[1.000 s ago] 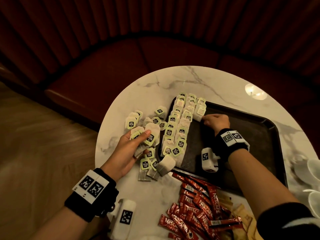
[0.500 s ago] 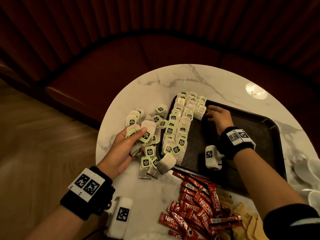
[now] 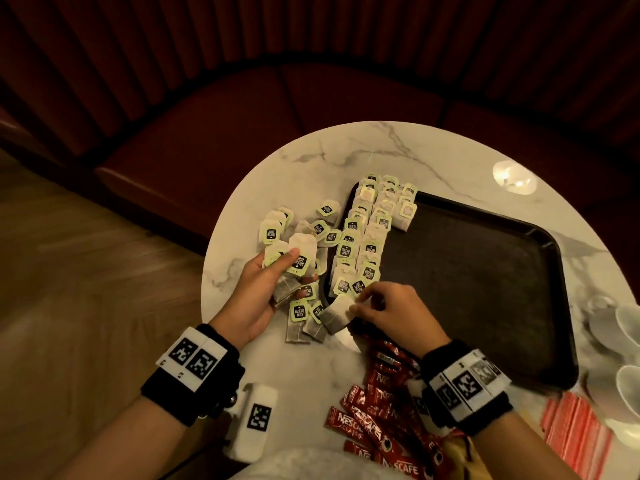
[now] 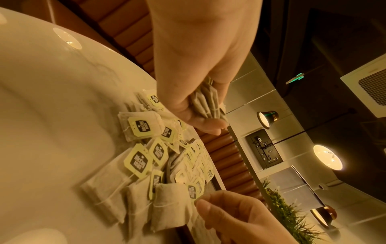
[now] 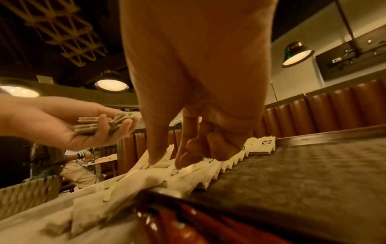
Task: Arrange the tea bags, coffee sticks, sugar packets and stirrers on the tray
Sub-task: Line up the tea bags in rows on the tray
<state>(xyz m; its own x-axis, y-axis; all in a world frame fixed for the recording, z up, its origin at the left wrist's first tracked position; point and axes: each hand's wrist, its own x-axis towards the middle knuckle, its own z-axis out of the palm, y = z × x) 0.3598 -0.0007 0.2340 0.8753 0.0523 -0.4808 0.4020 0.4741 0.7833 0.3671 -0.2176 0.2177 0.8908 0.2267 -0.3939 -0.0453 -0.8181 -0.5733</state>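
Note:
A dark tray lies on the round marble table. Several tea bags with green tags stand in overlapping rows along the tray's left edge. More tea bags lie loose on the table left of it. My left hand hovers over the loose ones, palm up, and grips a stack of tea bags under its thumb. My right hand is at the tray's near-left corner. Its thumb and forefinger pinch a tea bag that overhangs the rim. Red coffee sticks lie heaped below my right wrist.
Orange-striped packets and brownish packets lie at the table's near right. White cups stand at the right edge. A red upholstered bench curves behind the table. Most of the tray floor right of the tea bags is bare.
My right hand has come back from the far end of the tea bag rows to the tray's near-left corner and taken hold of a tea bag. The left hand keeps its stack.

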